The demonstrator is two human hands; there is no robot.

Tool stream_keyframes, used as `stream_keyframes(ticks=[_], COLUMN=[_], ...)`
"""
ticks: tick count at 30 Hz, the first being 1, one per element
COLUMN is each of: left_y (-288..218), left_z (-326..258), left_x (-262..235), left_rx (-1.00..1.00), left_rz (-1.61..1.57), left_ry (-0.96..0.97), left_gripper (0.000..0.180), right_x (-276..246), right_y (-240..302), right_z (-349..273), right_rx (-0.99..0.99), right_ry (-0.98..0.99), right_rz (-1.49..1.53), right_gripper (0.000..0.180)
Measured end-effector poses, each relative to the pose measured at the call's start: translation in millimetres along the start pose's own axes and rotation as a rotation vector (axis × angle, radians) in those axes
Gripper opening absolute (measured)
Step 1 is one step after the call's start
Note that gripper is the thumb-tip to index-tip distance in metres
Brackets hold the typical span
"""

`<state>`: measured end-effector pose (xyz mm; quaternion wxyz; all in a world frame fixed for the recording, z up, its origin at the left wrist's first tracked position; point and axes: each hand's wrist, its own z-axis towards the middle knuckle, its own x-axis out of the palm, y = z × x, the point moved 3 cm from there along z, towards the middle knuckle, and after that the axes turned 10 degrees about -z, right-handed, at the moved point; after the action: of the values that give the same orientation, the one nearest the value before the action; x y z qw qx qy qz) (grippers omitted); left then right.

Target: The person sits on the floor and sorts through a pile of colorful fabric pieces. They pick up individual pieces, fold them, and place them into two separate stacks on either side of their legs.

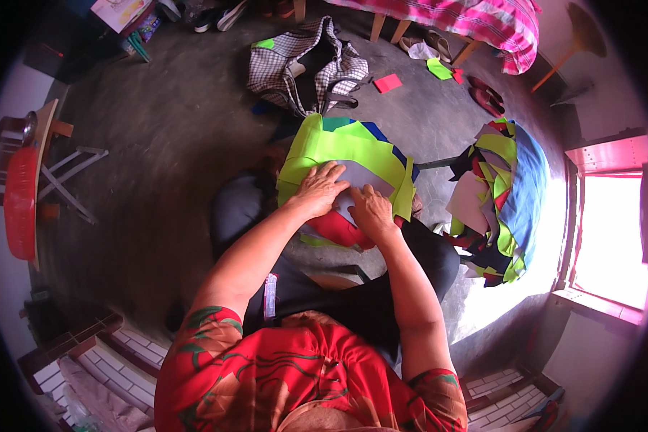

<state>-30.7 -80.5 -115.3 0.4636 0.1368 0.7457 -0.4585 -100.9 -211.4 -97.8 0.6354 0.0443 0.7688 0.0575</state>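
Note:
In front of me, above my crossed legs, lies a pile of cloth pieces, with bright yellow-green cloth [309,147] around a grey cloth piece [363,175] and red cloth [342,229] at its near side. Flat on the grey and yellow-green cloth rests my left hand [322,190], fingers spread. Close beside it, my right hand [371,212] presses on the grey piece with its fingers apart and slightly bent. Its thumb is hard to make out. Dark blue and green edges stick out at the far side of the pile.
At right stands a large blue cloth bundle [529,191] full of scraps. Farther off lie a checked bag [281,68], a red scrap [387,83] and dark red shoes [487,96]. A red basin [21,205] sits at far left, near a folding metal stand [68,176].

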Motion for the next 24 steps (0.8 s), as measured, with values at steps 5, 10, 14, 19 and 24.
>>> stream_keyframes(ticks=[5,10,14,19,24], left_y=[-8,-6,-8,2,-2], left_z=[-1,-2,-2,0,-1], left_x=[-7,-4,-5,7,3], left_rx=[-0.022,-0.034,-0.049,-0.042,-0.027], left_rz=[-0.03,-0.037,-0.047,-0.047,-0.05], left_ry=[0.017,0.005,0.004,-0.053,-0.015], left_gripper=[0.051,0.051,0.05,0.046,0.041], right_x=[-1,-1,-1,-16,-70], right_y=[0,0,1,-2,-14], right_z=[-1,0,-2,-5,-38], right_rx=[0.006,-0.008,-0.018,-0.024,-0.006], right_ry=[0.021,0.015,-0.013,0.056,-0.034], right_rz=[-0.001,0.005,0.015,0.083,0.032], right_gripper=[0.039,0.04,0.041,0.045,0.048])
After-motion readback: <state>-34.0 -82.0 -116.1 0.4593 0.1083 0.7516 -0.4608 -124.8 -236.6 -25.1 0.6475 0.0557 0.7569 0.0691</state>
